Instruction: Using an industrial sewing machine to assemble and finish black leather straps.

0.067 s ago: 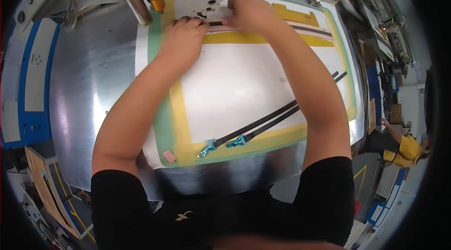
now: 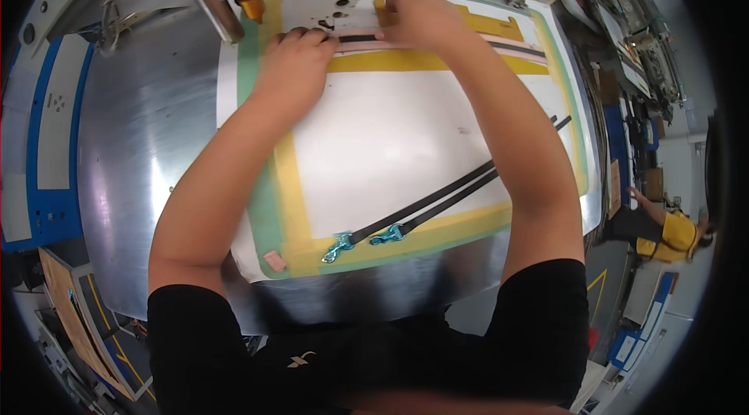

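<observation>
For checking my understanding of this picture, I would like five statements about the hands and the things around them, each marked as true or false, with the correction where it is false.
1. The left hand and the right hand are both at the dark strip. True.
2. Two black straps end in blue-green clasps. True.
3. The right hand is touching these clasps. False: they lie apart from both hands, near the lower edge of the white sheet.
4. A small pink piece lies near the sheet's lower left corner. True.
5. The person in the yellow top is on the picture's left. False: that person is on the right.
</observation>
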Tool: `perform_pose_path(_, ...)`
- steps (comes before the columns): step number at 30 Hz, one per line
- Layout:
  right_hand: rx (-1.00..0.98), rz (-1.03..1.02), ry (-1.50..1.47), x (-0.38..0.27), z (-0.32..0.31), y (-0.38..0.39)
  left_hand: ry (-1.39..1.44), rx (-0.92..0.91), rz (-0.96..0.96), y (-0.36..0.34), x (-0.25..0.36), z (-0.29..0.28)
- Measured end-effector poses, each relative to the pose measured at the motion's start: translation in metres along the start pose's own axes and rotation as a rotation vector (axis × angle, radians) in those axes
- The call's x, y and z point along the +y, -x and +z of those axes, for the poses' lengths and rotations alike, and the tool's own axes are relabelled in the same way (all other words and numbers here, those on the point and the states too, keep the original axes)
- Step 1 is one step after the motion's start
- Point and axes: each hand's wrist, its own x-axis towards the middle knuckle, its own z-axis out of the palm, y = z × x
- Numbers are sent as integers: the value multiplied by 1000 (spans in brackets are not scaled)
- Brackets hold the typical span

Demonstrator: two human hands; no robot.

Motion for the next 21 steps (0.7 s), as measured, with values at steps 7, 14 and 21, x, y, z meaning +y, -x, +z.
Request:
perform_pose_path(7, 14, 135, 116, 69, -7, 28, -1, 15, -3, -2, 0, 2)
perform_pose_path(14, 30, 328, 227, 159, -18, 50, 23, 23, 14, -4, 0, 1)
perform_pose_path(21, 56, 434, 364, 253, -24, 74, 40, -12, 32, -5, 0, -4)
